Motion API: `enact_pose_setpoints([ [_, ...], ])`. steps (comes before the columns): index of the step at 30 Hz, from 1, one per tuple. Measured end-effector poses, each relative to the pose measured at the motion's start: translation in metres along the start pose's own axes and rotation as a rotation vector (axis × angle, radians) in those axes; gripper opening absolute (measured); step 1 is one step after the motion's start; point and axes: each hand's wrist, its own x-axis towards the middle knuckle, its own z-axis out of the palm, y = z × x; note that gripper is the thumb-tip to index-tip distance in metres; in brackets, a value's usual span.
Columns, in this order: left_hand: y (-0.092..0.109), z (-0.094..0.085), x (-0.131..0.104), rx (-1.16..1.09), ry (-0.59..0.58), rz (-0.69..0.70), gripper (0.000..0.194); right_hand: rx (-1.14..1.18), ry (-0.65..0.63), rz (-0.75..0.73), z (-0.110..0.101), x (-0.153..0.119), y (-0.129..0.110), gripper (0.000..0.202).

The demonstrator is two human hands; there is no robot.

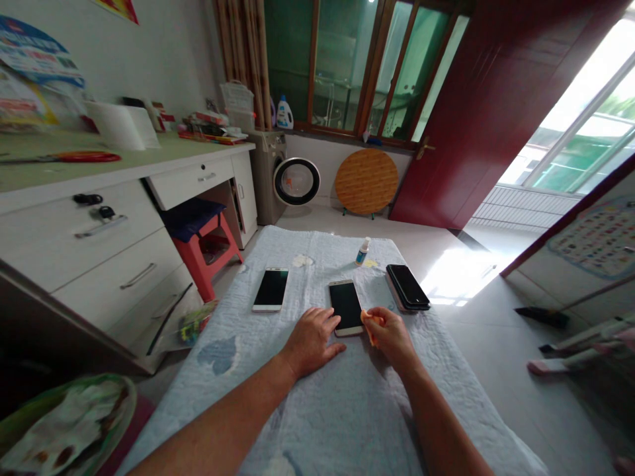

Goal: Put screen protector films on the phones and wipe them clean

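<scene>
The person's bare left forearm [223, 423] and bare right forearm [439, 413] are nearest the camera, reaching over a bench [483, 430] draped in pale blue quilted cloth [327, 410] toward a flat, rectangular, pale gold phone [346, 304] with a dark screen, which lies face up between the hands. The left hand [311, 338] rests just left of the pale gold phone, fingertips touching its lower left edge; its grip is released, the fingers loosely spread. The right hand [389, 330], at the pale gold phone's right edge, has its grip clenched on a small, crumpled orange cloth [371, 327] that touches that edge. Left of the pale gold phone and well apart from it lies a white-framed rectangular phone [270, 289], also face up with a dark screen. Right of the pale gold phone lies a black rectangular phone [409, 287], tilted at an angle to it. Just beyond the pale gold phone stands a small white plastic bottle [363, 252] with a blue label. Farther beyond the pale gold phone, a round wood-grain board [367, 180] stands against the wall.
</scene>
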Motion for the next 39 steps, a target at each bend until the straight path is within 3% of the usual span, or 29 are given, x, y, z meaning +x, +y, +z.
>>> enact_pose_setpoints([
  [10,0.003,-0.005,0.004,0.03,0.078,-0.046,0.056,0.149,-0.043,-0.089,0.018,-0.011,-0.02,0.04],
  [16,0.004,-0.009,0.003,-0.052,0.157,-0.089,0.042,0.19,-0.136,-0.192,0.034,-0.018,-0.024,0.03],
  [21,0.002,-0.005,0.001,-0.177,0.231,-0.106,0.058,0.207,-0.206,-0.22,0.041,-0.02,-0.017,0.022],
  [27,0.001,-0.006,0.001,-0.264,0.316,-0.185,0.061,0.046,-0.159,-0.331,0.041,-0.017,-0.007,0.018],
  [33,-0.005,-0.006,0.0,-0.318,0.32,-0.31,0.068,-0.056,-0.11,-0.442,0.041,-0.015,-0.003,0.015],
  [39,-0.005,-0.007,0.0,-0.46,0.241,-0.315,0.076,-0.113,-0.082,-0.477,0.039,-0.016,-0.006,0.01],
])
